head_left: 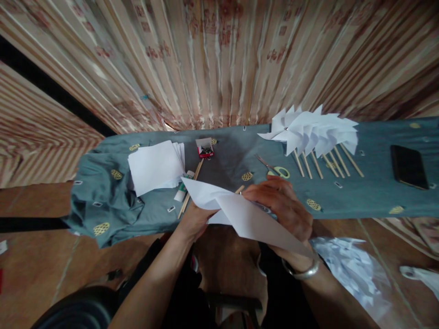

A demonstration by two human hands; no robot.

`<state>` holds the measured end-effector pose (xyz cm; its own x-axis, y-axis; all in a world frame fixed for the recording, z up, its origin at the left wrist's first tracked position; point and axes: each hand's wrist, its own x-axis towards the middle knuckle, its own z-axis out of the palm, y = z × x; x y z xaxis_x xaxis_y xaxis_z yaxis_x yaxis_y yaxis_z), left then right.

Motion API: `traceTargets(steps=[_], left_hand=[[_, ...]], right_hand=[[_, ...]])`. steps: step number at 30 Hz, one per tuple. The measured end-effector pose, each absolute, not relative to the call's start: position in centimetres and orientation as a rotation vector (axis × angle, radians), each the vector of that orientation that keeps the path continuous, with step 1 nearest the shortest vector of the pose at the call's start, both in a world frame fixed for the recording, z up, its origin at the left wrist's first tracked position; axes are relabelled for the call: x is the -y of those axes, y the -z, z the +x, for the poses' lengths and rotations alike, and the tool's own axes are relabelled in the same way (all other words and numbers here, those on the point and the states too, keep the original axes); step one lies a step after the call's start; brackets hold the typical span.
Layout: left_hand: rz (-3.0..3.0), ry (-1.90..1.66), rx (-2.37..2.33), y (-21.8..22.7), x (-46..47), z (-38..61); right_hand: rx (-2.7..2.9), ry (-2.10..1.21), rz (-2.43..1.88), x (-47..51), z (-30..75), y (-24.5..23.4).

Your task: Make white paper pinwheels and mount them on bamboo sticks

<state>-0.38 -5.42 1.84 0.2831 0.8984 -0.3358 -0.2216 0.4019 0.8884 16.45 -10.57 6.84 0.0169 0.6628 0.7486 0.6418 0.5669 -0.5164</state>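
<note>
Over the table's front edge, a white paper pinwheel (pixel 254 217) is held between both hands, its blades partly folded. My left hand (pixel 195 221) is closed on its left side, with the fingertips hidden behind the paper. My right hand (pixel 283 205) curls over its right side, fingertips pressed near a small shiny pin at the middle. The tip of a wooden stick (pixel 239 189) shows just behind the paper; whether a hand holds it I cannot tell. Left of the pinwheel lie a glue stick (pixel 179 192) and thin wooden sticks (pixel 195 176).
White paper sheets (pixel 156 167) are stacked at left, near a small red box (pixel 205 149) of pins. Green-handled scissors (pixel 281 172) lie behind my right hand. Several finished pinwheels (pixel 312 130) overlap at back right; a phone (pixel 409 167) lies beyond. A plastic bag (pixel 353 269) sits on the floor.
</note>
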Motion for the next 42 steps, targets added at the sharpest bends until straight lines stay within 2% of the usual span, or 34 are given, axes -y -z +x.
traceTargets(steps=[8, 16, 19, 29, 42], left_hand=[[0.643, -0.864, -0.986, -2.5, 5.6, -0.3], [0.656, -0.75, -0.913, -1.5, 5.4, -0.4], [0.638, -0.717, -0.879, -0.9, 5.4, -0.2], [0.538, -0.727, -0.92, 0.1, 6.0, 0.4], [0.496, -0.73, -1.015, 1.6, 6.9, 0.5]], right_hand=[[1.665, -0.101, -1.148, 10.6, 16.8, -6.7], [1.204, -0.736, -1.281, 10.1, 16.5, -6.1], [1.057, -0.871, -1.308, 9.4, 16.8, -5.2], [0.999, -1.147, -1.265, 8.0, 17.8, -3.0], [0.807, -1.301, -1.324, 7.1, 17.1, -0.5]])
